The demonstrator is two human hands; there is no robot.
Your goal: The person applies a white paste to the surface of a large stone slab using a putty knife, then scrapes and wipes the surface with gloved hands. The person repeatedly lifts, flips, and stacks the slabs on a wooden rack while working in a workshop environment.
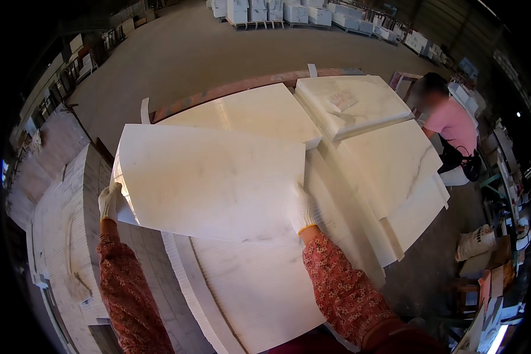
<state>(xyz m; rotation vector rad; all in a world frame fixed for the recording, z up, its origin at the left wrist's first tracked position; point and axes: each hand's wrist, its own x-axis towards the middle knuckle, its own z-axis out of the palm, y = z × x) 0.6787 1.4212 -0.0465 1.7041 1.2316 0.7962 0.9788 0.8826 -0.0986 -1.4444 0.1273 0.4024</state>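
Beyond the held slab [212, 177], red-printed label [341, 100]

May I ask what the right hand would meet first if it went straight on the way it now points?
Most likely the white slab that the right hand touches near its right edge; beyond it lies another pale slab, though depth is hard to judge here.

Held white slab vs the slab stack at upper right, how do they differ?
The held slab is a single sheet; the slab stack shows several layers.
The gloved left hand and right hand are at the held slab's edges; neither touches the slab stack.
A reddish-marked label sits on the slab stack, none on the held slab.
Both are white.
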